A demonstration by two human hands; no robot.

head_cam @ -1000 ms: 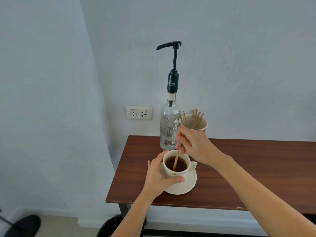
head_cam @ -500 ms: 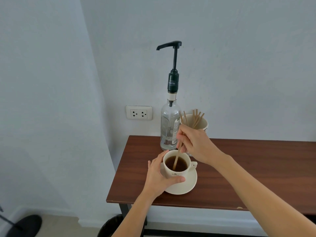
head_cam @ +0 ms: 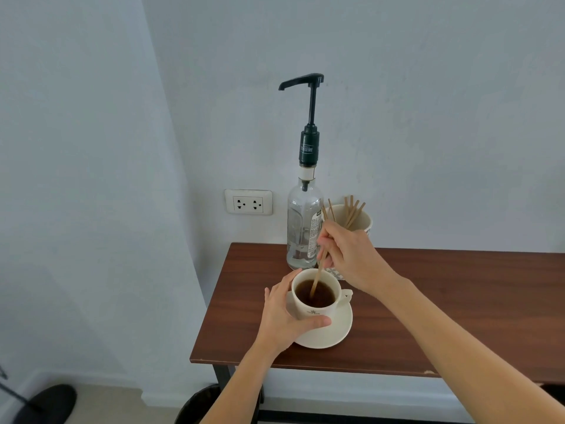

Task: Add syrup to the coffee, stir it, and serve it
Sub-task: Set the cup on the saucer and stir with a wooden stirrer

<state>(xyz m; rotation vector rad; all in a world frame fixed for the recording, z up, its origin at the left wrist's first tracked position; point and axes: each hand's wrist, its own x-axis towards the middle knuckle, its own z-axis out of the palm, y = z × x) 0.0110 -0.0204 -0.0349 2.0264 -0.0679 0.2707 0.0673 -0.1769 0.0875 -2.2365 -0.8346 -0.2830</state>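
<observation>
A white coffee cup [head_cam: 308,310] full of dark coffee stands on a white saucer [head_cam: 336,330] near the left front of the brown table [head_cam: 458,301]. My left hand [head_cam: 284,316] wraps around the cup's left side. My right hand [head_cam: 354,258] pinches a wooden stir stick [head_cam: 319,270] whose lower end dips into the coffee. Behind the cup stands a clear syrup bottle [head_cam: 302,231] with a tall black pump.
A pale cup of several wooden stir sticks [head_cam: 351,217] stands right of the bottle, partly behind my right hand. A wall socket [head_cam: 248,202] is left of the bottle. A dark bin [head_cam: 198,405] sits under the table's left end.
My right hand has shifted slightly with the stick, moving it around in the coffee. My left hand stays on the cup.
</observation>
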